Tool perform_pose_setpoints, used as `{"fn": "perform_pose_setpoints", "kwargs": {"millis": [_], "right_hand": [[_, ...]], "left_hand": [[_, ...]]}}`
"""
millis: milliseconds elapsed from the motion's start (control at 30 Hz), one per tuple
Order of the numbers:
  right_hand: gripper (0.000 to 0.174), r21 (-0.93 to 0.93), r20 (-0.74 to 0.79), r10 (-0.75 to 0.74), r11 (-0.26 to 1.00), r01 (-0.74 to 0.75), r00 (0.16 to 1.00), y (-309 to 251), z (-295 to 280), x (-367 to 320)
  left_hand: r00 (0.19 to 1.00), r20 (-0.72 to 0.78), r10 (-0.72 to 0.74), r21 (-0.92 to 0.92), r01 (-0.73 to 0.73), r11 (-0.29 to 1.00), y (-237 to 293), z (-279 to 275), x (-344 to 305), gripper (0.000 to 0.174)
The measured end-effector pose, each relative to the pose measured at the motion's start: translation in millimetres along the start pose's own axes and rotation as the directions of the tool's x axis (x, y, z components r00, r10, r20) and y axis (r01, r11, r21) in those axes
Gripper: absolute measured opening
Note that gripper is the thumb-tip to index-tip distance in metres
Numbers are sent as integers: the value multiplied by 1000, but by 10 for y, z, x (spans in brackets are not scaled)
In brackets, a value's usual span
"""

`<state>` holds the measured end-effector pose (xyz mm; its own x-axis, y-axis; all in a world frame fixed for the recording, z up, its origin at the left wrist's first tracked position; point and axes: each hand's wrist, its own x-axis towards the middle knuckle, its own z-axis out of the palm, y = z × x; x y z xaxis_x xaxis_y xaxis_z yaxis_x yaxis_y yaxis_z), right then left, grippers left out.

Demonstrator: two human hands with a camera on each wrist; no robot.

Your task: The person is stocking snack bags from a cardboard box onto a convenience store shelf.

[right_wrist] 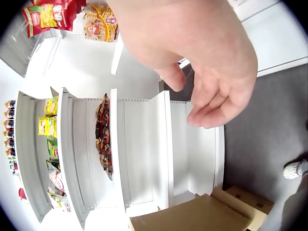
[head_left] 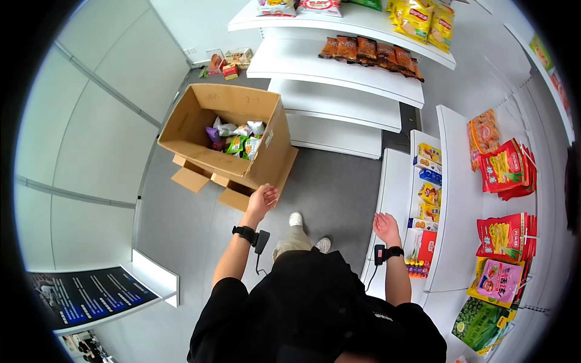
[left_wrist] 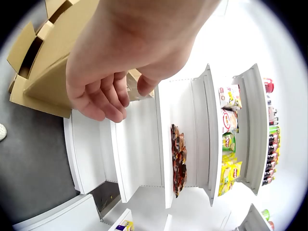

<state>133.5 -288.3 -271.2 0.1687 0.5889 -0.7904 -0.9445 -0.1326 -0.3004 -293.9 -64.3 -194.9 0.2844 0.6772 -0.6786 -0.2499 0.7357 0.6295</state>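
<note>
My left hand [head_left: 263, 201] hangs at the near right corner of a large open cardboard box [head_left: 218, 158], its fingers loosely curled with nothing in them. Inside the box lie several snack bags [head_left: 237, 144] in silver, green and purple. In the left wrist view, the box's brown side shows behind the left hand [left_wrist: 113, 67]. My right hand [head_left: 386, 227] is held out on the other side, beside the low white shelf at the right, also holding nothing. Its fingers bend softly in the right wrist view, where the hand [right_wrist: 202, 72] overlaps the white shelving.
White shelves [head_left: 339, 91] stand ahead, with a row of brown snack bags [head_left: 369, 53] and yellow chip bags [head_left: 417, 23] on them. At the right are small boxes [head_left: 430, 175] and hanging red bags [head_left: 507, 166]. The carton's flaps [head_left: 190, 176] stick out near the floor.
</note>
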Motion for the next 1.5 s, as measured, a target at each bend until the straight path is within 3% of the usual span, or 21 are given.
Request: {"fn": "perform_pose_setpoints", "kwargs": {"millis": [267, 600, 767, 967, 1200, 1400, 1500], "right_hand": [[26, -169, 138, 68, 985, -45, 988, 379, 1342, 244], [30, -408, 319, 204, 911, -60, 926, 1617, 3828, 773], [30, -494, 343, 243, 868, -45, 907, 1986, 4600, 1023], [29, -587, 272, 267, 807, -60, 925, 2212, 5101, 1268], [29, -669, 109, 292, 729, -147, 950, 2334, 5663, 1888], [49, -765, 32, 472, 579, -282, 881, 2726, 6467, 2780], [47, -853, -45, 588, 399, -338, 808, 3203, 6847, 3372]], "left_hand": [[989, -100, 113, -153, -128, 980, 374, -633, -155, 27], [952, -223, 211, -250, -265, 931, 1301, -2193, 17, 34], [945, -267, 189, -291, -266, 919, 1710, -2539, 185, 36], [947, -231, 221, -307, -286, 907, 2064, -2773, 464, 36], [957, -158, 244, -278, -281, 919, 2442, -2835, 834, 59], [923, -318, 218, -120, -268, 956, 2941, -2923, 1203, 72], [879, -433, 202, -84, -262, 961, 3036, -2956, 1357, 71]]}}
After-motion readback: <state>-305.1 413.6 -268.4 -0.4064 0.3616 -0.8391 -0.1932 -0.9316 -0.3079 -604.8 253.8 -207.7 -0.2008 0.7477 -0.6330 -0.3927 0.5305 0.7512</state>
